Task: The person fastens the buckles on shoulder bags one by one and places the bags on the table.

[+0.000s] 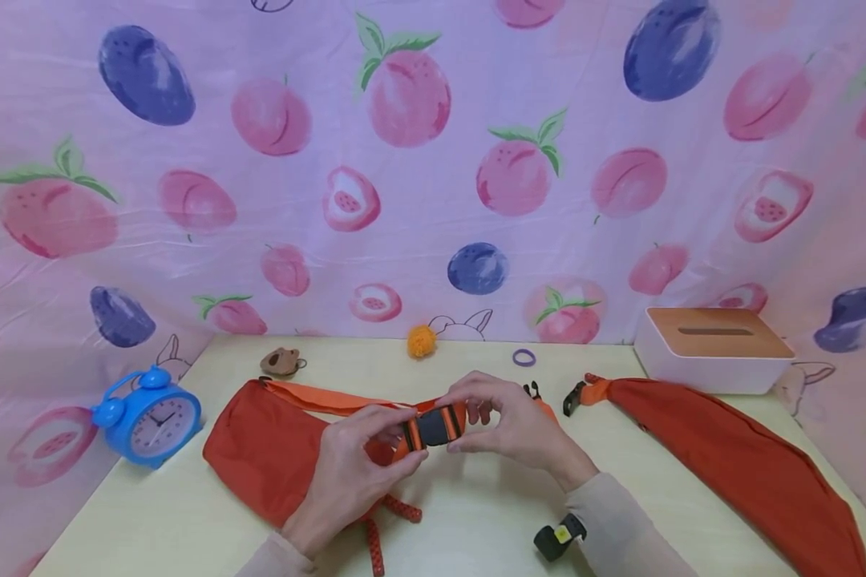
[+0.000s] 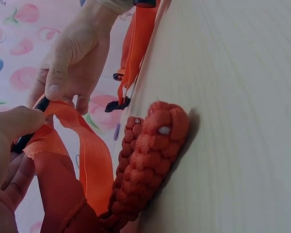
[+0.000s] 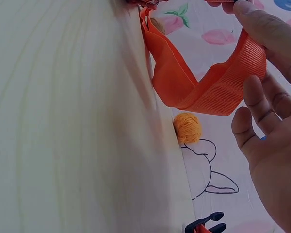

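Note:
A black side-release buckle [image 1: 435, 428] on orange webbing is held up between both hands, its two halves joined. My left hand [image 1: 350, 461] pinches its left end between thumb and fingers. At the other end my right hand [image 1: 508, 425] grips it with thumb and index finger, the remaining fingers loosely bent. The orange strap [image 3: 213, 92] loops down from the right hand. It belongs to a red waist bag [image 1: 260, 457] lying on the table under and behind the left hand. Two red braided cords [image 2: 153, 155] stick out from that bag's side.
A second red waist bag [image 1: 750, 465] lies at the right, its buckle half [image 1: 573, 398] loose; a pronged half [image 1: 532, 390] shows behind my right hand. Around stand a blue alarm clock [image 1: 160, 425], brown trinket [image 1: 280, 362], orange pom-pom [image 1: 422, 341], purple ring [image 1: 524, 357] and tissue box [image 1: 714, 373].

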Demonstrator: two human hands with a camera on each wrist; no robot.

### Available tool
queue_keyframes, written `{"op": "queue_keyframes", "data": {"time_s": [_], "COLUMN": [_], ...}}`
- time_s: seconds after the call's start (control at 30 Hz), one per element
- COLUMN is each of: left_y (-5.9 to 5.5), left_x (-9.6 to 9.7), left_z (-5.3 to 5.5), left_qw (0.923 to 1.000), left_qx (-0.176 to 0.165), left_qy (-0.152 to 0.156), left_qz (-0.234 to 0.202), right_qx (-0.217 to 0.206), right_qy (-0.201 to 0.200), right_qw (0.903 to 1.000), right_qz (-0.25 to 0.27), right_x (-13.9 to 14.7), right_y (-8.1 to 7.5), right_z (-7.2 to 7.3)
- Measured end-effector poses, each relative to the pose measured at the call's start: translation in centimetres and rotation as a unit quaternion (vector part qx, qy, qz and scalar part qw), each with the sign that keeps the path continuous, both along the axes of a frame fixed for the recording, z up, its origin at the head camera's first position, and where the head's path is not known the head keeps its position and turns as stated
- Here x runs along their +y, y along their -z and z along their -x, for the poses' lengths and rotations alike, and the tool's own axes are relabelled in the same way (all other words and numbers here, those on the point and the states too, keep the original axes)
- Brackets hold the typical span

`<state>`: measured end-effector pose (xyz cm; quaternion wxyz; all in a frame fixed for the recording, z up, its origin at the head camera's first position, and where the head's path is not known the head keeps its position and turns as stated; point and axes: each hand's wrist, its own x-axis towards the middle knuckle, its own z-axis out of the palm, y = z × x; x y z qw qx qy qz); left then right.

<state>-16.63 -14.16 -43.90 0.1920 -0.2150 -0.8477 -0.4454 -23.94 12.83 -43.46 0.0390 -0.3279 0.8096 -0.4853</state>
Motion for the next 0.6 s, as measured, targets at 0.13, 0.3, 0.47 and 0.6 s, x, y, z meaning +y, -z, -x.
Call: {"op": "queue_keyframes", "data": {"time_s": [0.13,0.3,0.47,0.6], "left_y": [0.2,0.6,1.1,1.4], "left_x": [-0.1,-0.4,-0.8,-1.0], "left_z": [-0.1,-0.4,-1.0,-1.2], "left_qw": [1.0000,0.9996,0.9974,0.9940], "left_qx": [-0.008,-0.027,-0.069,-0.093], "left_qy": [-0.001,-0.003,0.014,0.049], "left_qz": [-0.001,0.003,0.016,0.030], "right_qx": [-0.001,0.009,0.030,0.046], "right_qy": [-0.008,-0.016,0.001,0.035], "right_qw": [0.9999,0.9997,0.9996,0.9981], "right_qz": [-0.007,-0.017,-0.005,0.019], "right_x": [0.0,0.4,1.2,2.3], "right_y": [0.0,-0.3,-0.9,-1.8], "right_z": [0.0,-0.1,0.3,0.6]}}
